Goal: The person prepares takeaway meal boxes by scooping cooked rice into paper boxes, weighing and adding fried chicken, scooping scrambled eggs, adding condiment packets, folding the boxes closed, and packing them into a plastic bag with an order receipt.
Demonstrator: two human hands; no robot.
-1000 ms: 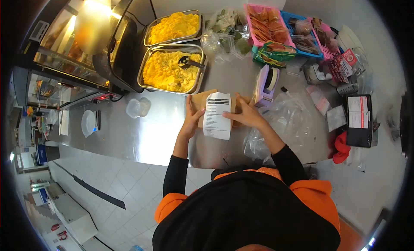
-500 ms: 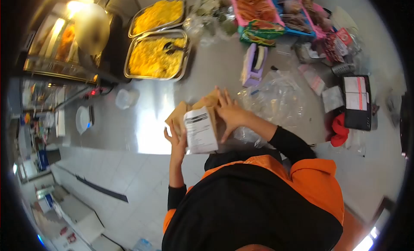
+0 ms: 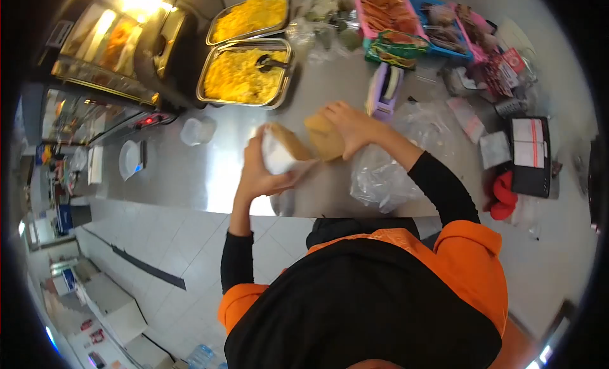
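Observation:
My left hand (image 3: 257,169) grips a small brown cardboard box (image 3: 290,142) that stands tilted above the metal counter. A white paper slip (image 3: 274,155) lies against this box's side, blurred by motion. A second brown box (image 3: 322,139) is in my right hand (image 3: 350,125), the fingers over its top and the thumb at its near side. A gap separates the two boxes. Close to my right forearm a clear plastic bag (image 3: 387,179) lies crumpled, and a purple tape dispenser (image 3: 384,93) stands just beyond that hand.
Two metal trays of yellow shredded food (image 3: 244,77) stand at the back left, a black utensil in the front one. A clear plastic cup (image 3: 198,131) sits left. Pink and blue baskets (image 3: 438,49) hold packets at the back right. A black folder (image 3: 530,166) lies right.
The two boxes, together before, are now apart, one in each hand. The left box with the slip has been lifted and tilted. The camera view has shifted slightly.

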